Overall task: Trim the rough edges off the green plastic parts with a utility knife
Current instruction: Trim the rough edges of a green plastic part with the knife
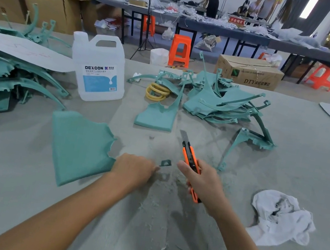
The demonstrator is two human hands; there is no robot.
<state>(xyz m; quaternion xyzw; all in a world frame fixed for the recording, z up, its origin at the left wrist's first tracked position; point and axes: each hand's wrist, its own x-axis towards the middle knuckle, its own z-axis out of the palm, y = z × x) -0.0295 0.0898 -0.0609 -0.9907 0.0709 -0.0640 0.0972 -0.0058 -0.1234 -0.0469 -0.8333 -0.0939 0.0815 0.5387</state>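
My left hand (133, 168) grips a large green plastic part (78, 147) by its narrow end, with the wide flat panel spreading up and left of the hand. A small green tab (165, 163) of the part pokes out past my fingers. My right hand (201, 181) holds an orange utility knife (190, 159) with its blade out and pointing up and away, just right of that tab. More green plastic parts lie in a pile (220, 103) at the centre back and in a stack (4, 76) at the left. A single green part (158, 115) lies flat ahead.
A white DEXCON jug (98, 68) stands back left beside yellow rings (157, 92). A white rag (281, 218) lies to the right. A green frame piece (248, 143) leans right of the knife. Plastic shavings (158, 200) litter the grey table between my arms.
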